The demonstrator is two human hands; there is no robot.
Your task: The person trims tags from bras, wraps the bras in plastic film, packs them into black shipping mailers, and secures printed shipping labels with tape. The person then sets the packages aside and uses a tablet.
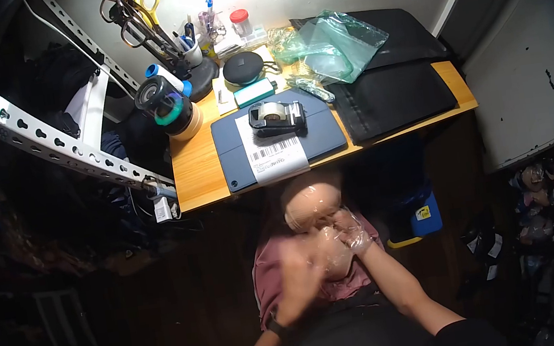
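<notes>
On my lap, just below the table edge, lies a beige, rounded, cup-like item (312, 203) with a shiny clear plastic film over it. A second rounded beige part shows lower down, partly hidden by my hands. My right hand (349, 228) has its fingers closed on the item, and glossy clear plastic covers part of this hand. My left hand (300, 271), with a dark band at the wrist, is beside the item on the left. It is smeared by motion, so its fingers are unclear.
On the wooden table (197, 176) are a dark blue folder (324, 132), a printed label (279, 159), a tape dispenser (277, 118), black flat packages (394, 105) and a green plastic bag (337, 46). A white metal rack (62, 138) stands left; a blue bin (426, 216) sits underneath.
</notes>
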